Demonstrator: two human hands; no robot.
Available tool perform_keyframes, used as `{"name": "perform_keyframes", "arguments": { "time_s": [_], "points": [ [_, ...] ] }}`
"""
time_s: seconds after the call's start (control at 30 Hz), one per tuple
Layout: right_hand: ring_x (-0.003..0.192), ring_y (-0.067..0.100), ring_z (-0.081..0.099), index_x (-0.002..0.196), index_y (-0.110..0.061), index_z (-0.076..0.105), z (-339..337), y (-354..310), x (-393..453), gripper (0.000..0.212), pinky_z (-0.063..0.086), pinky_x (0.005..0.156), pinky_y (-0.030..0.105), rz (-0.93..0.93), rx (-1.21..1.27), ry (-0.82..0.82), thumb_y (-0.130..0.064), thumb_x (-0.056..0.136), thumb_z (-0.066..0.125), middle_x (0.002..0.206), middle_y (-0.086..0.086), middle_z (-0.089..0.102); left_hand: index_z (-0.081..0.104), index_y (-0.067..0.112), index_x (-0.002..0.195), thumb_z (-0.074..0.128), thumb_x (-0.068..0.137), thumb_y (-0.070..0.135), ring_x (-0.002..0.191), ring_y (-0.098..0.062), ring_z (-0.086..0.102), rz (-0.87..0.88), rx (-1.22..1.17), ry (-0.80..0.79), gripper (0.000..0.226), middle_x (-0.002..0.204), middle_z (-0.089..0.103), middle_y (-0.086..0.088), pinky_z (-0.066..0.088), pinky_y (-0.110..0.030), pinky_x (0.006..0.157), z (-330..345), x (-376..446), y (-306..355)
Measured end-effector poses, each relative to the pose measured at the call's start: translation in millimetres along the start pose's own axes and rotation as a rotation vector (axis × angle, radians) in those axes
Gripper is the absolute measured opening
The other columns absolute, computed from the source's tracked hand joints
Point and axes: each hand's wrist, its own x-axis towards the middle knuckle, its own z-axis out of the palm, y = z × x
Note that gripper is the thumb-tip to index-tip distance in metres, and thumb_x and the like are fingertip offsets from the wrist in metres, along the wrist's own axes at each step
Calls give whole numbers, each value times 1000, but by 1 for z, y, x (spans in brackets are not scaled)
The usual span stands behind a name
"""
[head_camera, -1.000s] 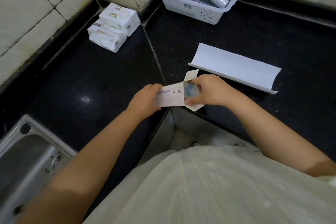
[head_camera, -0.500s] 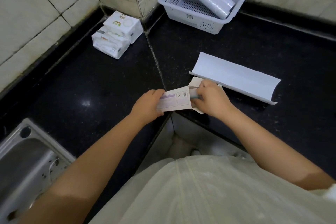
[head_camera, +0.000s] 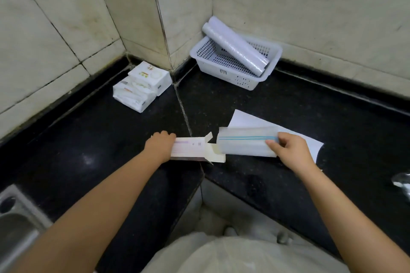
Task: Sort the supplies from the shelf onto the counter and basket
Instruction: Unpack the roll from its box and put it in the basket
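Now the right hand [head_camera: 290, 150] pinches the stack of zip bags [head_camera: 246, 144], just clear of the carton [head_camera: 190, 149] the left hand [head_camera: 160, 145] pins on the desk [head_camera: 288, 104]; keep the stack level so none slide loose.

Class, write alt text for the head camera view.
The right hand holds a stack of zip bags just outside an open box that the left hand steadies on a black counter.
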Motion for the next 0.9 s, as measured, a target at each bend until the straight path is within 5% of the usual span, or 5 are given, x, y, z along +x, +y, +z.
{"name": "perform_keyframes", "arguments": {
  "time_s": [0.23, 0.37, 0.53, 0.7, 0.9],
  "points": [
    [52, 12, 42, 81, -9, 65, -24, -15, 5, 10, 36, 45, 7, -21, 176, 39, -3, 85, 59, 56, 1, 52, 2, 12, 150, 64, 85, 35, 147, -26, 8, 265, -217, -36, 92, 159, 4, -10, 19, -37, 120, -45, 0, 8],
    [61, 16, 49, 87, 4, 68, -37, -42, 11, 12, 41, 59, 23, -153, 82, -30, -5, 85, 60, 68, 19, 60, 18, 14, 149, 63, 84, 40, 143, -21, 22, 574, -329, 159, 83, 156, 23, -6, 21, -32, 117, -107, 1, 39],
    [56, 3, 65, 90, -3, 71, -50, -85, 11, 12, 49, 52, 7, -365, 0, -62, 1, 83, 62, 72, 16, 68, 48, 14, 130, 70, 81, 24, 119, -25, 53, 678, -413, -232, 54, 128, 56, -7, 43, -32, 99, -135, 15, 54],
    [62, 26, 56, 87, 0, 71, -57, -89, 25, 9, 52, 63, 41, -407, -90, -1, -1, 81, 64, 70, 20, 65, 49, 7, 127, 65, 82, 1, 100, -21, 55, 626, -736, -492, 48, 91, 56, 6, 57, -25, 70, -121, 31, 55],
    [60, 1, 57, 78, -25, 66, -61, -69, 54, 26, 48, 56, 7, -311, 53, -65, 1, 80, 64, 72, 7, 65, 60, 8, 110, 58, 82, 3, 72, -14, 57, 563, -673, -264, 28, 93, 54, -3, 50, -12, 47, -124, 48, 70]
  ]
}}
